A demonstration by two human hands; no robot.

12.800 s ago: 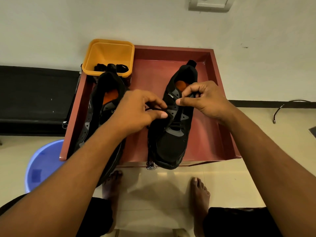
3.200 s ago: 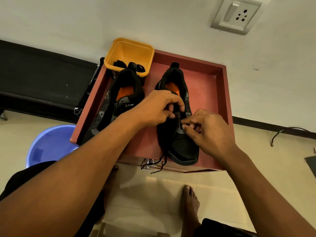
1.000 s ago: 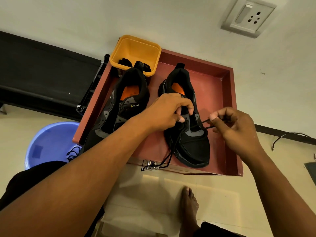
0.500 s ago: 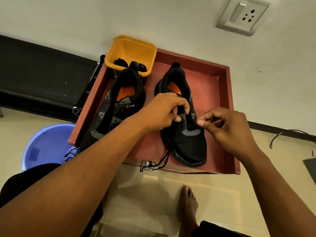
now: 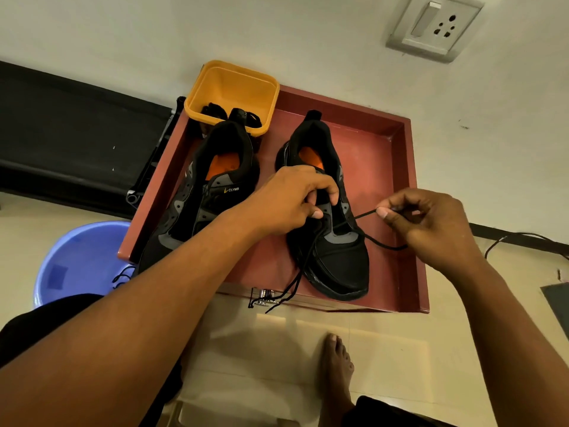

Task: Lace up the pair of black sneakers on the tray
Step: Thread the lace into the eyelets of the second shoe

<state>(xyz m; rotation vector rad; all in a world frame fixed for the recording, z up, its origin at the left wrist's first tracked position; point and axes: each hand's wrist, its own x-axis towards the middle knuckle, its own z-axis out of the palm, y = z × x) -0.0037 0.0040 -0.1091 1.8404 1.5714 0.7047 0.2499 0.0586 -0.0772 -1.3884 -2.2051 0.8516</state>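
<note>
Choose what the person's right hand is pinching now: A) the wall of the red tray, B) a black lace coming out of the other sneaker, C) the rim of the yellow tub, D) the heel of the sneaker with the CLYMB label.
B: the right hand pinches the end of the black lace, which runs back to the sneaker that the left hand grips.

Left hand (image 5: 292, 201) grips sneaker (image 5: 338, 260); right hand (image 5: 431, 229) pinches lace (image 5: 365, 215); forearms extended.
</note>
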